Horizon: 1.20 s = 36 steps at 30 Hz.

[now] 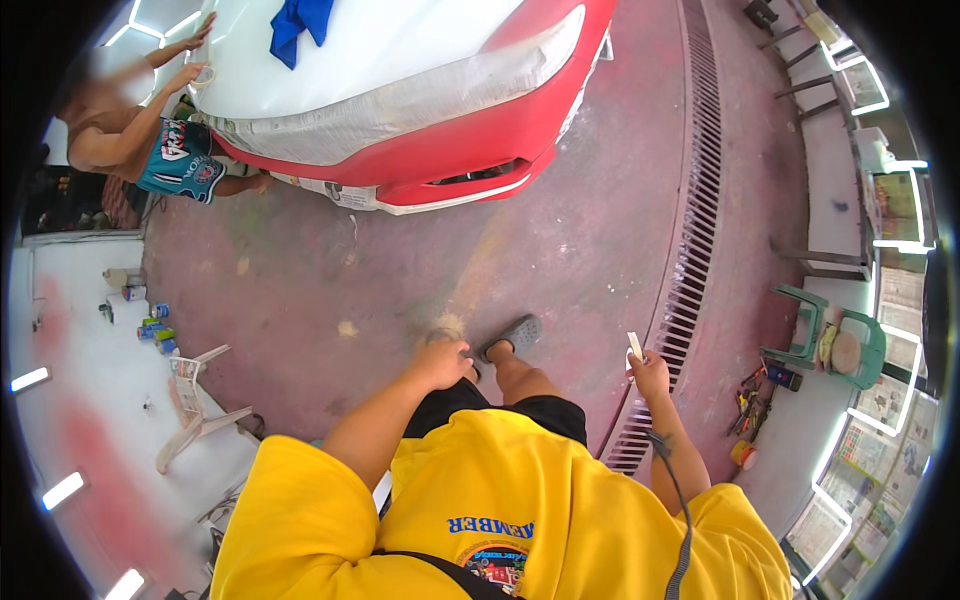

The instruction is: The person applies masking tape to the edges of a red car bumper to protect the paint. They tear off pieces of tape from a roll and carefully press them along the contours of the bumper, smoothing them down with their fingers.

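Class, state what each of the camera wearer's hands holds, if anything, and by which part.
The right hand holds a small pale strip by its lower end; for the left hand, it cannot be told.

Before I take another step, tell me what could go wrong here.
The small pale item in the right hand could be dropped and might slip into the slotted floor grate nearby. The dark cord dangling by the right arm could snag.

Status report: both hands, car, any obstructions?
Right hand holds small pale flat object. Left hand loosely curled, contents unclear. Red-fronted car ahead; blue cloth on hood, co-worker alongside.
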Tool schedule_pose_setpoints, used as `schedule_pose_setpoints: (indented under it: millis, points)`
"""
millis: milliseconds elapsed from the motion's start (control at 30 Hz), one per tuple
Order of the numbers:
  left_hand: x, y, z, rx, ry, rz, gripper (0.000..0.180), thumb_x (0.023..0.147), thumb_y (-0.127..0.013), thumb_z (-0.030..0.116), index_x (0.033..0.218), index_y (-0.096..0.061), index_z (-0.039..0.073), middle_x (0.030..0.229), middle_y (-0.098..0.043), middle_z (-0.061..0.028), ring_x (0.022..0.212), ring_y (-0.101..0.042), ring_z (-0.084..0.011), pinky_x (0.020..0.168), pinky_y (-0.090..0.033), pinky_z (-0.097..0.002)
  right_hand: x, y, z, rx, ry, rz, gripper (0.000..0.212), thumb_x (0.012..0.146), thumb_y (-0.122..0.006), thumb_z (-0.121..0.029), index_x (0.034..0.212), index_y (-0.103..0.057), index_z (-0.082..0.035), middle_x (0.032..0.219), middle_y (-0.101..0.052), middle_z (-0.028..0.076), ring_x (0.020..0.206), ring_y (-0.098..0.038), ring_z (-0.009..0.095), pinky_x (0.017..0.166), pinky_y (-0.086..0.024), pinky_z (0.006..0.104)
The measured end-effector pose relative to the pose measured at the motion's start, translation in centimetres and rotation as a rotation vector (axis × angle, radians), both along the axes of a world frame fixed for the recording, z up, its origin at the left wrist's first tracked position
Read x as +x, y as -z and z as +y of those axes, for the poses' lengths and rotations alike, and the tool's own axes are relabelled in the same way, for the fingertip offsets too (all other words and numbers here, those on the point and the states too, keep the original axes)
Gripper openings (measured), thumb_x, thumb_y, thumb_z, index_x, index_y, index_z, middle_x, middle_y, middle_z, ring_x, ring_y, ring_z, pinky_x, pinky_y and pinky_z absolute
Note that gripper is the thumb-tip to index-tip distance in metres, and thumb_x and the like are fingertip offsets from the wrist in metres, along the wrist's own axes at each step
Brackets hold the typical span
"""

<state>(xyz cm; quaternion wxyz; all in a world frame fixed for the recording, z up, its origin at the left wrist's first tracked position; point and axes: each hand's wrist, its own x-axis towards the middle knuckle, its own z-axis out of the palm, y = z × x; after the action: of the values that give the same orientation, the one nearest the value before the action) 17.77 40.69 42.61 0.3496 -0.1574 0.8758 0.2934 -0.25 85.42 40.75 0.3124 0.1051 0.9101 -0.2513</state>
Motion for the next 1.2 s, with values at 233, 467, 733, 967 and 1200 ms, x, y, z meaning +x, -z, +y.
schedule_pose_setpoints:
  millis: [233,467,733,967,1200]
  points:
    - [11.5,-0.8,-1.0,-0.064,-0.177,0.091,0.046,0.098,-0.068,0.039,0.134,-0.07,0.01,0.126,-0.072,-0.0253,0.119,-0.068,-0.0437,0.101,-0.054,-0.0508,9.7,4.7,14.2,0.054,-0.015,-0.155,0.033,0.086,-0.078,-0.025,0.102,-0.078,0.003,0.082,-0.078,0.02,0.071,-0.076,0.03,0.07,-0.059,0.0437]
    - [26.7,-0.1,5.3,-0.094,-0.882,0.145,0.046,0.098,-0.07,0.04,0.132,-0.07,0.008,0.123,-0.075,-0.0229,0.117,-0.07,-0.0424,0.1,-0.055,-0.0498,11.0,8.3,25.1,0.544,-0.832,-0.161,0.038,0.086,-0.08,-0.041,0.107,-0.08,-0.009,0.102,-0.08,0.019,0.099,-0.077,0.037,0.086,-0.06,0.0482]
    - [43.7,4.8,23.2,0.093,-0.711,-0.237,0.045,0.096,-0.069,0.041,0.121,-0.075,0.005,0.12,-0.074,-0.027,0.118,-0.069,-0.0444,0.101,-0.054,-0.0501,-0.9,-3.9,10.2,0.027,-0.578,0.276,0.034,0.091,-0.075,-0.031,0.116,-0.077,-0.007,0.093,-0.076,0.019,0.087,-0.075,0.034,0.079,-0.056,0.0462]
    - [44.3,8.9,33.8,0.128,-1.173,-0.221,0.045,0.094,-0.073,0.04,0.121,-0.076,0.004,0.122,-0.076,-0.0236,0.119,-0.071,-0.0407,0.101,-0.054,-0.048,-3.9,-7.1,0.7,0.017,-0.894,0.318,0.032,0.096,-0.073,-0.031,0.119,-0.075,-0.009,0.1,-0.076,0.024,0.097,-0.074,0.045,0.083,-0.057,0.052]
    - [34.9,6.7,30.7,0.189,-1.673,0.069,0.029,0.097,-0.072,0.029,0.114,-0.078,0.006,0.104,-0.079,-0.0132,0.096,-0.073,-0.0265,0.086,-0.057,-0.0384,-12.7,-1.2,2.6,0.104,-1.069,-0.17,0.042,0.095,-0.078,-0.039,0.119,-0.075,-0.005,0.093,-0.078,0.018,0.093,-0.076,0.031,0.081,-0.057,0.0448]
